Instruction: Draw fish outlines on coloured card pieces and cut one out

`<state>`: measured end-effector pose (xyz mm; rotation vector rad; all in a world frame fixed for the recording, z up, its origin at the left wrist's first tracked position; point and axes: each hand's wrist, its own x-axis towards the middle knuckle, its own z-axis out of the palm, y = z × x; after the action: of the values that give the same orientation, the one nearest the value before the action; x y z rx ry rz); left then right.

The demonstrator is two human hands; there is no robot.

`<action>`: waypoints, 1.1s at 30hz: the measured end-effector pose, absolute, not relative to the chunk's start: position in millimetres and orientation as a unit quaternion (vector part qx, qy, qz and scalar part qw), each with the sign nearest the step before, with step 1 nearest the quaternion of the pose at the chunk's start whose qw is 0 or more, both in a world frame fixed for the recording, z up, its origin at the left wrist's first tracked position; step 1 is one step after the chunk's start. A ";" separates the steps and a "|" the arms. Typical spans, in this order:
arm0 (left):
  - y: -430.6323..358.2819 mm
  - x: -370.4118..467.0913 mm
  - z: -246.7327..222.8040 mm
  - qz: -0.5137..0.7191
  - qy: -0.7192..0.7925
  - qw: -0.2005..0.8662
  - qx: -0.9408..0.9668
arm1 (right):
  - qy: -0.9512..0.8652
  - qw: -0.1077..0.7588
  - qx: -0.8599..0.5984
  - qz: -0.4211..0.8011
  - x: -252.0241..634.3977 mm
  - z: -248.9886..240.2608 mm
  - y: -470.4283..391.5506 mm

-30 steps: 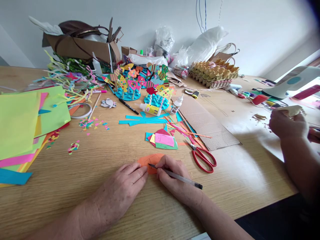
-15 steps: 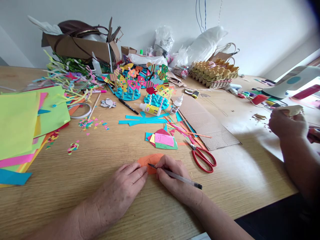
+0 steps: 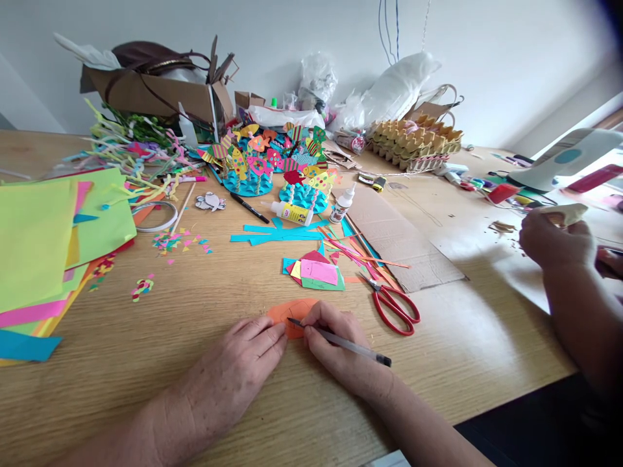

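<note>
A small orange paper piece (image 3: 293, 312) with thin dark lines drawn on it lies on the wooden table in front of me. My left hand (image 3: 243, 360) rests flat, its fingertips on the paper's left edge. Closed around a pen (image 3: 357, 348) with a clear barrel and black end, my right hand (image 3: 343, 347) holds the tip against the paper. Red-handled scissors (image 3: 395, 308) lie partly spread to the right. Beyond the paper sits a small pile of cut coloured paper (image 3: 318, 271), a pink piece with a drawn line on top.
Coloured sheets (image 3: 34, 246) are stacked at left. Behind are glue bottles (image 3: 292, 213), paper fish decorations (image 3: 272, 159), blue strips (image 3: 272, 233) and a cardboard piece (image 3: 409, 246). Egg cartons (image 3: 416, 143) stand farther back. At right, another person's hand (image 3: 557, 237) holds a pale piece.
The view has shifted very slightly. Both my hands, the pen and the orange paper look almost unmoved. The other person's hand at right has turned a little.
</note>
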<state>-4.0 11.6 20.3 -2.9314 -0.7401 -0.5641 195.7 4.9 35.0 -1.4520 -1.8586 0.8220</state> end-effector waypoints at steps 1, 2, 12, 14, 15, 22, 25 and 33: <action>11.4 -4.3 20.4 -0.181 -0.240 0.031 -0.953 | -0.706 0.316 -0.551 0.313 195.6 35.1 4.9; 11.2 -4.5 20.7 -0.179 -0.239 0.029 -0.954 | -0.706 0.316 -0.551 0.313 195.5 35.1 4.9; 11.5 -3.4 23.3 -0.178 -0.240 0.022 -0.954 | -0.705 0.324 -0.548 0.311 194.6 35.0 5.7; 11.6 -3.8 22.0 -0.175 -0.239 0.021 -0.955 | -0.706 0.324 -0.547 0.311 194.9 35.1 5.5; 11.7 -3.9 21.4 -0.174 -0.238 0.020 -0.955 | -0.708 0.323 -0.546 0.311 195.0 35.1 5.4; 10.9 -3.7 21.2 -0.183 -0.239 0.027 -0.953 | -0.706 0.322 -0.547 0.315 195.3 34.0 5.9; 10.8 -4.0 20.9 -0.175 -0.241 0.025 -0.954 | -0.709 0.321 -0.545 0.312 195.3 34.4 6.0; 11.5 -5.3 18.2 -0.173 -0.241 0.014 -0.955 | -0.708 0.323 -0.543 0.315 195.6 34.1 5.1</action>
<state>-5.3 11.5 18.2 -2.9741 -0.7490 -0.5398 195.6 5.1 34.1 -1.4255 -1.8597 0.8264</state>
